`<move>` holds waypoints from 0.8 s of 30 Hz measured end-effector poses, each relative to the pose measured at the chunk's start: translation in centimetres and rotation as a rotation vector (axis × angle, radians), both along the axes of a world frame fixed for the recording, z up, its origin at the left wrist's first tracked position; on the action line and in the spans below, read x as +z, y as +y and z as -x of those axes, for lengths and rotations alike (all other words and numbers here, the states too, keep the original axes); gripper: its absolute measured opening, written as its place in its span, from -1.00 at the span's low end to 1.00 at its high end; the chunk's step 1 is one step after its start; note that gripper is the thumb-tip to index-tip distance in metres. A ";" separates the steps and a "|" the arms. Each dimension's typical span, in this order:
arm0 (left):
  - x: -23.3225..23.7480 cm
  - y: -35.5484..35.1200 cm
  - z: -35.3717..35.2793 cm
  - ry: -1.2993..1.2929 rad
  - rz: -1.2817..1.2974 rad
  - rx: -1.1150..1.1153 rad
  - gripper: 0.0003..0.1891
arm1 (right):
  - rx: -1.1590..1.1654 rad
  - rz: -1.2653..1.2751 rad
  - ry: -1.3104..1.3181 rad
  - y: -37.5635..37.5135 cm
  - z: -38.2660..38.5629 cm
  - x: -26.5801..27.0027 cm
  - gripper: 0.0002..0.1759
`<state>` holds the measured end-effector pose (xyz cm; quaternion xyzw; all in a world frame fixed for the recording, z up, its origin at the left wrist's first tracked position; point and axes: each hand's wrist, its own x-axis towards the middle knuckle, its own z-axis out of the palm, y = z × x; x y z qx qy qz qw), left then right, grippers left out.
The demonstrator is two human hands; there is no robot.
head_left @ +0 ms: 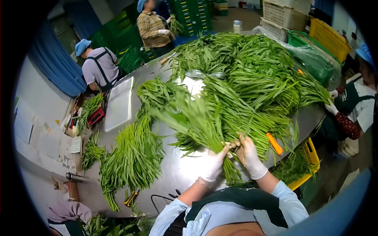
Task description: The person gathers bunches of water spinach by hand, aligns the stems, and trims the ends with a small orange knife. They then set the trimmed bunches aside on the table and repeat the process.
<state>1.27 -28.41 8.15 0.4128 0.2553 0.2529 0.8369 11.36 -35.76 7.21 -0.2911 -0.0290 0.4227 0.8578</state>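
Observation:
My left hand (214, 164), in a white glove, is closed round the stems of a bunch of long-leaved greens (199, 124), which look like water spinach. The bunch's leaves point up and away from me, and its cut stem ends hang below the hand. Close beside it, my right hand (251, 156), also gloved, has its fingers pinched together near the stems; what lies between them is too small to make out. Just beyond both hands is a large heap of the same greens (260, 74). To the right, an orange-handled tool (274, 144) rests on stems.
More greens (132, 153) lie on the metal table (173, 173) at left, near a yellow-black cutter (131, 198) and clear plastic sheets (119, 104). A yellow crate (305, 165) stands below the right edge. Co-workers (100, 67) are around the table; green crates (191, 17) are stacked behind.

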 end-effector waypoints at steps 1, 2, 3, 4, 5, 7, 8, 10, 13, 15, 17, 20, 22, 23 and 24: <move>-1.4 0.5 -0.1 -0.050 0.035 0.025 -0.84 | -0.059 0.076 0.144 -0.2 -0.2 0.9 -0.82; -2.5 1.4 -0.1 -0.056 0.075 0.030 -0.84 | 0.058 -0.015 0.148 -1.1 -0.8 0.7 -0.82; -1.7 1.9 0.2 -0.086 0.105 0.054 -0.83 | 0.180 -0.104 0.153 -2.7 -1.9 0.3 -0.83; -0.8 2.6 0.5 -0.114 0.135 0.082 -0.83 | 0.305 -0.193 0.161 -4.0 -2.6 0.5 -0.83; -1.0 3.6 0.7 -0.154 0.146 0.120 -0.82 | 0.322 -0.081 0.053 -5.7 -3.1 1.1 -0.83; -0.7 5.3 1.4 -0.224 0.199 0.171 -0.80 | 0.349 0.123 -0.205 -9.0 -4.6 1.5 -0.84; -0.3 5.8 1.8 -0.243 0.206 0.188 -0.78 | 0.458 0.286 -0.315 -10.9 -5.7 2.3 -0.80; 0.3 6.2 2.0 -0.228 0.172 0.195 -0.76 | 0.582 0.919 -1.166 -13.1 -6.8 2.7 -0.73; 0.6 5.2 1.5 -0.202 0.097 0.168 -0.75 | 0.384 1.316 -1.751 -12.7 -5.6 5.2 -0.67; 1.0 3.9 0.9 -0.176 0.096 0.128 -0.74 | 0.172 1.003 -1.563 -10.9 -4.1 4.7 -0.59; 0.9 3.0 0.6 -0.162 0.096 0.094 -0.72 | 0.169 0.797 -1.511 -8.4 -1.9 5.0 -0.55; 1.5 1.8 0.8 -0.122 0.094 0.072 -0.73 | 0.235 0.656 -1.476 -5.1 0.6 4.8 -0.48; 1.2 1.3 1.0 -0.110 0.126 0.031 -0.72 | 0.117 0.635 -1.535 -3.5 1.3 3.7 -0.65; 0.5 1.2 1.1 -0.109 0.140 -0.001 -0.71 | 0.091 0.660 -1.593 -3.0 1.3 3.2 -0.70; 0.1 1.1 1.3 -0.110 0.156 -0.032 -0.69 | 0.065 0.686 -1.651 -2.6 1.3 3.0 -0.74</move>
